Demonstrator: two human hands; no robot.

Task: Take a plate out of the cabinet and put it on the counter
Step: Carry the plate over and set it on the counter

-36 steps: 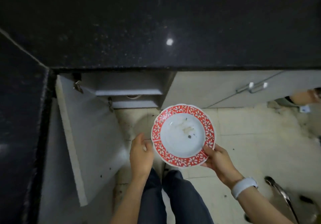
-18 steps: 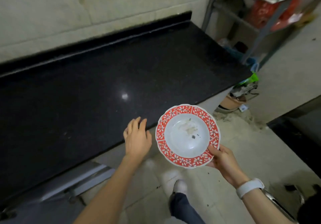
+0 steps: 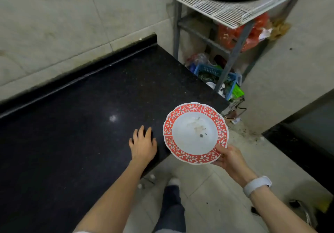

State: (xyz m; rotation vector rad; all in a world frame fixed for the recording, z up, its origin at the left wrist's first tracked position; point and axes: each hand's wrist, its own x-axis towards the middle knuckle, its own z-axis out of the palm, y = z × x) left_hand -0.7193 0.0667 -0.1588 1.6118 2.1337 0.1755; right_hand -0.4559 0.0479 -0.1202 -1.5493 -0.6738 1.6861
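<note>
A white plate [image 3: 194, 133] with a red flowered rim and a few dark specks in its well hangs in the air, gripped at its near right edge by my right hand [image 3: 228, 157]. It overlaps the right front corner of the black speckled counter [image 3: 81, 124]. My left hand [image 3: 143, 145] lies palm down, fingers spread, on the counter near its front edge, just left of the plate and holding nothing. The cabinet is out of view.
A metal rack [image 3: 233, 10] with a white wire shelf and a dark round pan stands right of the counter, with red bags and a blue crate [image 3: 215, 72] below. A tiled wall backs the counter. A second dark counter edge [image 3: 307, 142] is at right.
My view has risen from the open cabinet and floor to the counter top. The plate has come up in my right hand to the counter's corner. My left hand has moved onto the counter.
</note>
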